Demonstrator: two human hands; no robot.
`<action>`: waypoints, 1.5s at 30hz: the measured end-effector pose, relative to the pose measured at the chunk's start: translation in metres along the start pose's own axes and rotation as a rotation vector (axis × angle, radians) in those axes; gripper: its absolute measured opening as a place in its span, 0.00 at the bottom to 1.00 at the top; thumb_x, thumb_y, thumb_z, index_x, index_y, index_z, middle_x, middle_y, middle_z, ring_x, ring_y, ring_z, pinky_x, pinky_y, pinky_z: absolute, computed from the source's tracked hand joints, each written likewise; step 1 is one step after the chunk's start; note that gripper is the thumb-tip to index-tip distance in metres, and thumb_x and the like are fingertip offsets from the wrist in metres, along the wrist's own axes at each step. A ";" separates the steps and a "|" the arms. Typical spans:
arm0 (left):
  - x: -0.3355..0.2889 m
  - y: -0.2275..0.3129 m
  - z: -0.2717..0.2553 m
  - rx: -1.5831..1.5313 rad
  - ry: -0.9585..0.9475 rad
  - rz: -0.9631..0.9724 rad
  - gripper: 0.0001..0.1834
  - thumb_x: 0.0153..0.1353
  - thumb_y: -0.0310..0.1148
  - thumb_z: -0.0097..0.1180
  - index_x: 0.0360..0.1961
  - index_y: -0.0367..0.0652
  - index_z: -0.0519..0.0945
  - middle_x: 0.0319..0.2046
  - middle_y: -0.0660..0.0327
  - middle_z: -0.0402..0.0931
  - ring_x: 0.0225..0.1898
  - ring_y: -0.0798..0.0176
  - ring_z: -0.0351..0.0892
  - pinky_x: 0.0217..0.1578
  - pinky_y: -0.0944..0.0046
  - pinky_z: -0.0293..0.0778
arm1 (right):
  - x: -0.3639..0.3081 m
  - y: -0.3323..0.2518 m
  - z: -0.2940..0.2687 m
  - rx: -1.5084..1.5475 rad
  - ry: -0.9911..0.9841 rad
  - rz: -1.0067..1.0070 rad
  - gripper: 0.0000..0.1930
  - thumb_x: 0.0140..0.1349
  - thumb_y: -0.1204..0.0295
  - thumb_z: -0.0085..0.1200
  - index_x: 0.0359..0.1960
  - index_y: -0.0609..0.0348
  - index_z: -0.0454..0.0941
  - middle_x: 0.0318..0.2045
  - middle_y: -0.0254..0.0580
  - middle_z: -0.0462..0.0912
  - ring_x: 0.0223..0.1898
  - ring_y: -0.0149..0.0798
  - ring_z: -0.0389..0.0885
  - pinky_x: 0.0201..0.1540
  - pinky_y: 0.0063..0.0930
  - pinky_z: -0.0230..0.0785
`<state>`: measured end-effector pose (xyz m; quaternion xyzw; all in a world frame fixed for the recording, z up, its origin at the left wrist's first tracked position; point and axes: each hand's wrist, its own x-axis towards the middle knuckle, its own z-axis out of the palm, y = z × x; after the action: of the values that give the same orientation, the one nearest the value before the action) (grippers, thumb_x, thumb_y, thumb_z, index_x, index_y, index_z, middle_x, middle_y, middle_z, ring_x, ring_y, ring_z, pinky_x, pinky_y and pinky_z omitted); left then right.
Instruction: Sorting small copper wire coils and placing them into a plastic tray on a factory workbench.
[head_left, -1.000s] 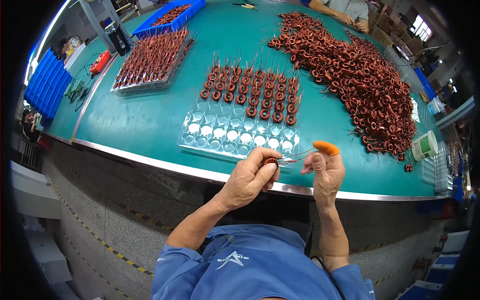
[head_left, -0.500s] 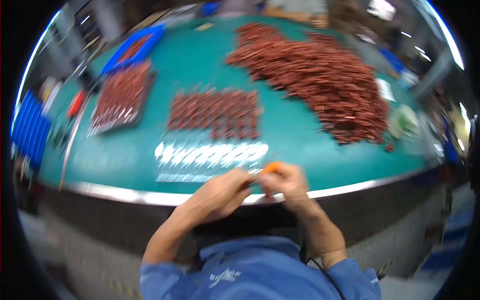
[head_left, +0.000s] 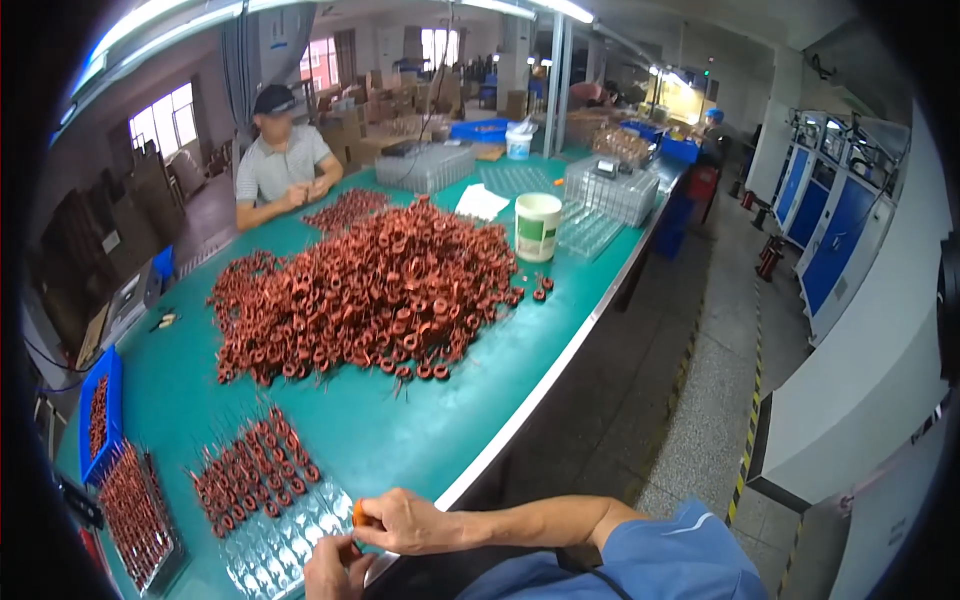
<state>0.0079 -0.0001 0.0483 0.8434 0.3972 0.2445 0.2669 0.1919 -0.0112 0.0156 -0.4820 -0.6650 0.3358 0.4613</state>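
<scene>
My right hand [head_left: 408,522] is closed at the near table edge around a small orange-handled tool [head_left: 361,513]; its working end is hidden. Just below it my left hand [head_left: 335,570] is closed, fingertips close to the tool, and what it pinches cannot be made out. Both hands are over the near right corner of a clear plastic tray [head_left: 262,556]. Rows of reddish-brown wire-wound ring coils [head_left: 255,470] with upright wire ends fill the tray's far part; its near pockets hold none. A large heap of such coils [head_left: 370,290] lies beyond.
A filled tray of coils [head_left: 138,515] and a blue bin [head_left: 116,400] stand at left. A white bucket [head_left: 537,225], stacked clear trays [head_left: 610,190] and a paper [head_left: 482,202] are farther back. Across the table sits a person [head_left: 280,165], hands near small coils. The metal table edge [head_left: 540,395] runs diagonally.
My view has swung up and to the right, bringing the room and aisle into sight. My hands remain together by the tray, the orange-handled tool still in the right one.
</scene>
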 end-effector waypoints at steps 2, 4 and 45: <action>-0.008 -0.020 0.013 -0.059 0.241 0.057 0.20 0.45 0.25 0.70 0.38 0.37 0.73 0.23 0.59 0.76 0.25 0.65 0.78 0.29 0.67 0.75 | 0.004 -0.010 0.012 -0.145 0.203 -0.263 0.09 0.57 0.70 0.58 0.27 0.63 0.75 0.18 0.47 0.76 0.21 0.47 0.78 0.23 0.34 0.68; -0.001 -0.008 0.015 -0.126 0.279 0.035 0.19 0.46 0.24 0.69 0.38 0.38 0.74 0.25 0.60 0.76 0.26 0.66 0.77 0.28 0.68 0.74 | 0.007 -0.023 0.004 -0.204 0.254 -0.259 0.08 0.55 0.71 0.61 0.27 0.64 0.76 0.18 0.47 0.76 0.20 0.45 0.79 0.20 0.31 0.69; 0.002 0.057 0.014 0.793 -0.023 0.519 0.09 0.50 0.29 0.54 0.34 0.39 0.74 0.27 0.57 0.67 0.27 0.61 0.70 0.29 0.64 0.67 | -0.021 0.019 -0.044 0.787 -0.363 0.506 0.11 0.61 0.66 0.58 0.33 0.64 0.79 0.20 0.33 0.76 0.17 0.22 0.70 0.20 0.16 0.64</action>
<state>0.0482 -0.0330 0.0751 0.9543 0.2330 0.1234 -0.1410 0.2414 -0.0246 0.0075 -0.3516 -0.4198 0.7409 0.3888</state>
